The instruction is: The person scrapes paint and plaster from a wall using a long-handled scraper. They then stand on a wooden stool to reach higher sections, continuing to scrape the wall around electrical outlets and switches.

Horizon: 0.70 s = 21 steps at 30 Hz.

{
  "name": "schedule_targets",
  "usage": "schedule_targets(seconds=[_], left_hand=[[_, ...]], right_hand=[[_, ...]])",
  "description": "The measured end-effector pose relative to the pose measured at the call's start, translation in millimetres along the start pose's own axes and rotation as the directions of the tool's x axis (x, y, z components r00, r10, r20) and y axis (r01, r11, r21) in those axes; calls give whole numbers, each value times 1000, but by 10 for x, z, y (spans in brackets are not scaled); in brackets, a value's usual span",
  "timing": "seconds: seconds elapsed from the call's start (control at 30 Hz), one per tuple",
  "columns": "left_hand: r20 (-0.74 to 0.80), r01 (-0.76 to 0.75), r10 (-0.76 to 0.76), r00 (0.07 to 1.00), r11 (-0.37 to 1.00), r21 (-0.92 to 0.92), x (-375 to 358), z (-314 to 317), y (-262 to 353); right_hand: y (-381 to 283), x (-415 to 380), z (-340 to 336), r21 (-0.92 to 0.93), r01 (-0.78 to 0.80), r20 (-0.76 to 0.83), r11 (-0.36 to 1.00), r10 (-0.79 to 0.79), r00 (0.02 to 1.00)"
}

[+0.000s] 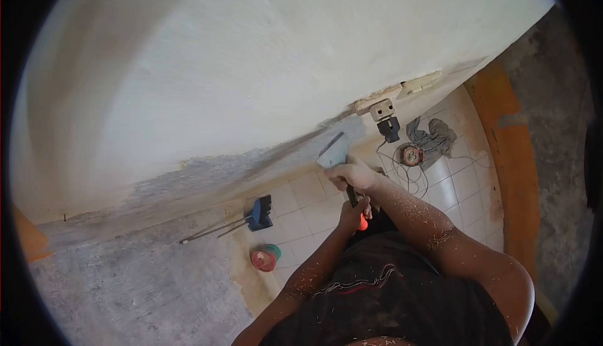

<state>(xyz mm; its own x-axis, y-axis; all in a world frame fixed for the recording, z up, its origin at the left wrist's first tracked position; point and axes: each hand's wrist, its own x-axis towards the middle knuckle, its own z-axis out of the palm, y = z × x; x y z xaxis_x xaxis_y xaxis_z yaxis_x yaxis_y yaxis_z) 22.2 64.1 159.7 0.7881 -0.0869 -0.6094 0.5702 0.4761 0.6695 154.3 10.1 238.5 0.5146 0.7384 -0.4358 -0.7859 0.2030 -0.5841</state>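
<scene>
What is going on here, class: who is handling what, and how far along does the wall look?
A person grips a scraper with both hands: the right hand near the blade, the left hand lower on the orange-ended handle. The blade meets the wall where pale paint gives way to a bare grey strip along the bottom. Flakes speckle both arms. On the tiled floor lie a brush, a small tub and a cloth.

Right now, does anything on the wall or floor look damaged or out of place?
Yes. The wall is scraped bare near its base, beside the scraper. The socket hangs loose. Flakes cover both arms.
</scene>
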Motion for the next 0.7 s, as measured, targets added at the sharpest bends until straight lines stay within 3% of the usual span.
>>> schedule_targets(seconds=[0.03, 0.07, 0.13, 0.23, 0.3, 0.37, 0.4, 0.57, 0.7], left_hand=[[-1, 7, -7, 1000, 1000, 8, -15, -13, 55], [-48, -26, 33, 998, 990, 137, -29, -32, 118], [-99, -11, 50, 994, 934, 358, -93, -18, 331], [-148, 5, 50, 988, 938, 347, -185, -88, 353], [-76, -47, 74, 994, 951, 307, -262, -192, 264], [-145, -56, 78, 986, 987, 149, -327, -219, 247], [-147, -53, 76, 986, 986, 156, -326, -228, 244], [-269, -54, 164, 949, 925, 375, -259, -175, 366], [-230, -126, 296, 927, 824, 553, -209, -154, 419]], right_hand=[[2, 15, 37, -98, 84, -139, 992, -97, 986], [-14, 24, 63, -88, 86, -140, 992, -98, 985], [-79, 31, 98, 50, 156, -224, 986, -142, 964], [-173, 7, 160, 201, 102, -207, 974, -60, 977], [-142, 30, 193, 218, 91, -200, 972, -47, 979], [-114, 57, 234, 235, 77, -192, 969, -31, 981], [-108, 72, 257, 228, 76, -200, 971, -29, 979], [-212, 128, 303, 185, 90, -255, 979, -41, 966], [-259, 133, 324, 157, 126, -230, 980, -87, 969]])
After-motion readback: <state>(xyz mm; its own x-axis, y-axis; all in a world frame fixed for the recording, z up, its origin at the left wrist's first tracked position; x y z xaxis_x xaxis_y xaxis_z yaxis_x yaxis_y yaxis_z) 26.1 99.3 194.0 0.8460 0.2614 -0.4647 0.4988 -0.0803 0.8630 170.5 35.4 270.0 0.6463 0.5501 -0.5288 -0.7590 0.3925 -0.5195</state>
